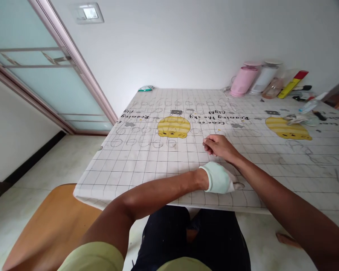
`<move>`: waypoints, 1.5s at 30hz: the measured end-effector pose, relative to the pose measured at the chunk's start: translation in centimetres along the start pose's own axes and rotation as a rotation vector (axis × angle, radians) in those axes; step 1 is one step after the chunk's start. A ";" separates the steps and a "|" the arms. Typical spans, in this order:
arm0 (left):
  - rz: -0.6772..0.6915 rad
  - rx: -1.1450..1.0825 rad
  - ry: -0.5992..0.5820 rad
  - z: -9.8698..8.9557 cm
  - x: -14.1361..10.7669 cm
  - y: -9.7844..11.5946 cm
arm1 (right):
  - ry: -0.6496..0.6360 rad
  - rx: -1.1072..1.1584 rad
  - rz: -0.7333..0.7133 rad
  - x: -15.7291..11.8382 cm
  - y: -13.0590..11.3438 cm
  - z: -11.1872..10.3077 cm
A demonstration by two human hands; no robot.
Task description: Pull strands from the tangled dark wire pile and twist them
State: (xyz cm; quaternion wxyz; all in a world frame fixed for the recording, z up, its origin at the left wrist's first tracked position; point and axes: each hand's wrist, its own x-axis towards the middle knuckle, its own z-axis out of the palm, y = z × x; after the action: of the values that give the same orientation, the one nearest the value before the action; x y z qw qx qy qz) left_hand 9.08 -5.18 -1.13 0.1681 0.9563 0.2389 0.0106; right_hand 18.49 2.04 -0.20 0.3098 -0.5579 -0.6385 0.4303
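— Wearing what on the left hand (224, 181)?
— A cloth cover (214, 176). Pale green and smooth round the wrist, whitish farther along, with a greyish tip.
— Lying where?
— At the near side of the table (141, 162), close beside the right forearm (265, 185), nearer the body than the right hand (219, 146).
— And the grips?
— On the right, closed, with fingers curled in; impossible to say whether around something. On the left, hidden under cloth, so impossible to make out.
— Room to move?
— Little toward the body, with the near edge (220, 207) just below the cover. More leftward and ahead, toward the wall (186, 45). Far right, a pink container (244, 81); by the left corner, a brown seat (53, 226).
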 end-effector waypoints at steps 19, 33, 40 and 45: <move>0.148 0.011 0.268 0.9 0.4 -1.0 | -0.052 -0.349 0.173 4.5 -2.4 5.2; -0.105 -0.214 0.251 0.6 -0.2 -1.6 | 0.373 -0.718 0.059 -5.3 1.5 -15.2; -0.144 -0.105 0.017 -0.4 -0.5 -1.8 | 0.324 -1.058 0.265 -10.7 5.1 -26.3; -0.147 -0.059 0.038 -0.4 -0.4 -2.0 | 0.044 -1.191 0.182 -12.8 8.5 -24.2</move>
State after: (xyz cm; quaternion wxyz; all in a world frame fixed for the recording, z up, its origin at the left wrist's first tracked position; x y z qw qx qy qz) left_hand 7.73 -3.56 -1.39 0.1921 0.9304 0.3112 0.0233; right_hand 45.86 -5.54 3.84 -0.0808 -0.6965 -0.7129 0.0117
